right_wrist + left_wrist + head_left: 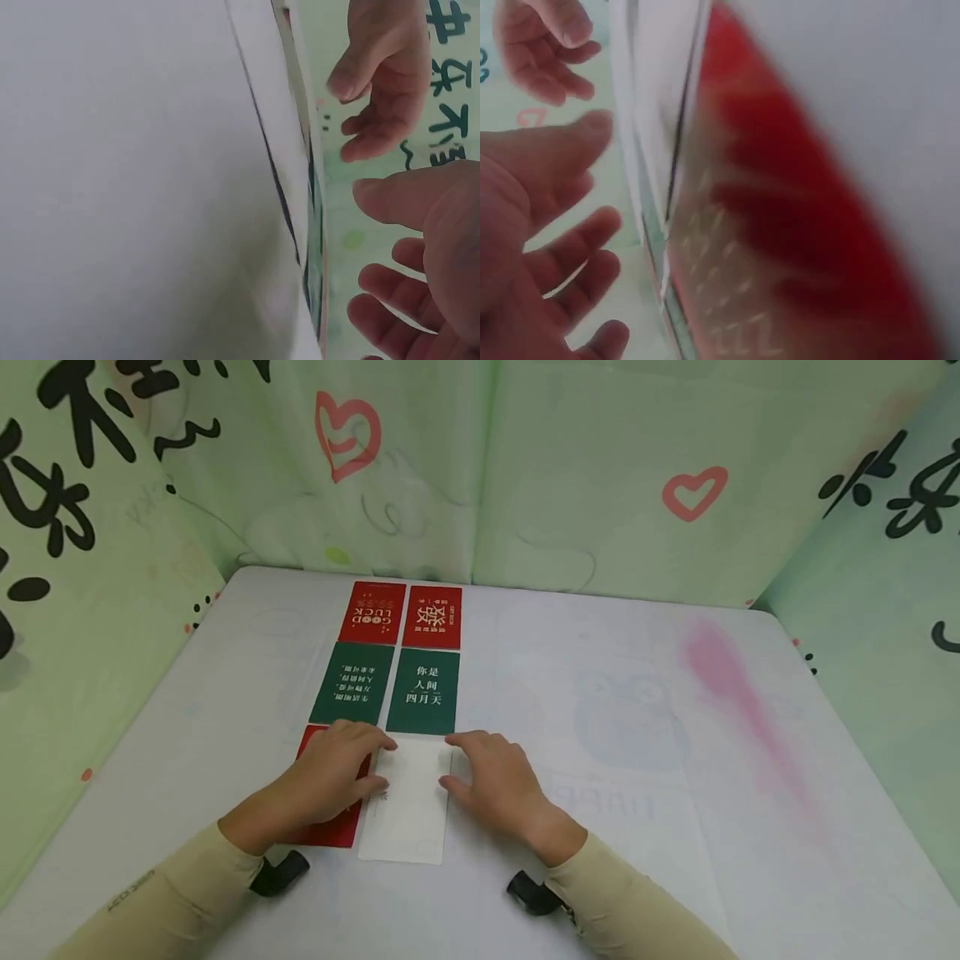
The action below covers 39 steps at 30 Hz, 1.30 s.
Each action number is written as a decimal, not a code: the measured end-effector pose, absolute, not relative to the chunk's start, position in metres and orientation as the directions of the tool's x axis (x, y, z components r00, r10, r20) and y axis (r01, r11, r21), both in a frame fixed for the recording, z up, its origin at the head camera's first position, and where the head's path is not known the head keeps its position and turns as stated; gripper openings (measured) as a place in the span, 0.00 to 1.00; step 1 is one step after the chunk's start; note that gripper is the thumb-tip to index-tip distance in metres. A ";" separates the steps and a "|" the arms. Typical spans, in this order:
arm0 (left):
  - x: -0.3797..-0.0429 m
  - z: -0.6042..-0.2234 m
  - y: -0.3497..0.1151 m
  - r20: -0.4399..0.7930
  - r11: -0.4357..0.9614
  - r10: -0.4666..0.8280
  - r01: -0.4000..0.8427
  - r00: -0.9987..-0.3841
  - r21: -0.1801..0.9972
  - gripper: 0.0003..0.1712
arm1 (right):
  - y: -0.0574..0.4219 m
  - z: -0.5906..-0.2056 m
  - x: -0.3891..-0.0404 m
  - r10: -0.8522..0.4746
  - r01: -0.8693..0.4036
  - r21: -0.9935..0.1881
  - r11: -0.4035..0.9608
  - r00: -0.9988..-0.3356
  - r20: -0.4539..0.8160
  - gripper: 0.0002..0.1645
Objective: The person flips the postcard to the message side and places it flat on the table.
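Note:
A white card [408, 810] lies face down on the table between my two hands. My left hand [337, 772] rests flat on a red card [333, 837], and its fingertips touch the white card's left edge. At the card's right edge is my right hand [495, 781], with relaxed fingers touching it. The left wrist view shows the left hand [532, 247] with loosely spread fingers beside the blurred red card [795, 247]. In the right wrist view the right hand [420, 247] is likewise spread and holds nothing.
Beyond the hands lie two green cards [352, 683] [423, 691] and two red cards [372, 612] [432, 617], set in two neat columns. The white table [675, 827] is walled on three sides by pale green printed cloth [600, 477].

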<state>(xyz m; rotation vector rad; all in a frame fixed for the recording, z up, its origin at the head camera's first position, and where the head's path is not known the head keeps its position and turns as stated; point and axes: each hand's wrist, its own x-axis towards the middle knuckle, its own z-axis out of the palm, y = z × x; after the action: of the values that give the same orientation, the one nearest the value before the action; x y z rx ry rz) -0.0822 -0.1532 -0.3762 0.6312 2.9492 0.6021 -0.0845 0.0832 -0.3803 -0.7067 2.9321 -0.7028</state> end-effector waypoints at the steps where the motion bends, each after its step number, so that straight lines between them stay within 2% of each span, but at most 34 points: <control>1: -0.087 -0.374 -0.154 0.032 0.834 0.399 0.377 -0.917 0.403 0.36 | 0.084 -0.378 -0.089 -0.430 -0.416 -0.440 0.796 -0.900 0.072 0.28; 6: -0.119 -0.366 -0.153 0.030 0.835 0.364 0.341 -0.931 0.431 0.41 | 0.088 -0.375 -0.116 -0.400 -0.391 -0.403 0.827 -0.914 0.066 0.32; 11: -0.149 -0.370 -0.147 -0.064 0.853 0.335 0.274 -0.940 0.444 0.43 | 0.086 -0.375 -0.140 -0.397 -0.369 -0.368 0.853 -0.918 0.001 0.37; 16: -0.166 -0.377 -0.141 -0.140 0.882 0.321 0.242 -0.937 0.404 0.45 | 0.080 -0.376 -0.155 -0.412 -0.362 -0.360 0.860 -0.909 -0.068 0.40; 25: -0.174 -0.383 -0.138 -0.222 0.899 0.338 0.244 -0.915 0.364 0.44 | 0.076 -0.385 -0.167 -0.402 -0.329 -0.343 0.880 -0.901 -0.164 0.42; 32: -0.175 -0.383 -0.137 -0.227 0.906 0.330 0.240 -0.916 0.349 0.42 | 0.076 -0.386 -0.169 -0.417 -0.360 -0.291 0.886 -0.893 -0.166 0.44; 39: -0.176 -0.380 -0.138 -0.251 0.906 0.327 0.227 -0.911 0.357 0.42 | 0.076 -0.385 -0.168 -0.474 -0.434 -0.235 0.870 -0.867 -0.155 0.36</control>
<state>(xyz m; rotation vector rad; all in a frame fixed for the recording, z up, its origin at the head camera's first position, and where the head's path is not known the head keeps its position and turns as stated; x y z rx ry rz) -0.1757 -0.1382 -0.3804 0.4121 2.7628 0.4655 -0.1680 0.0760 -0.3851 -0.6969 2.8344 -0.2846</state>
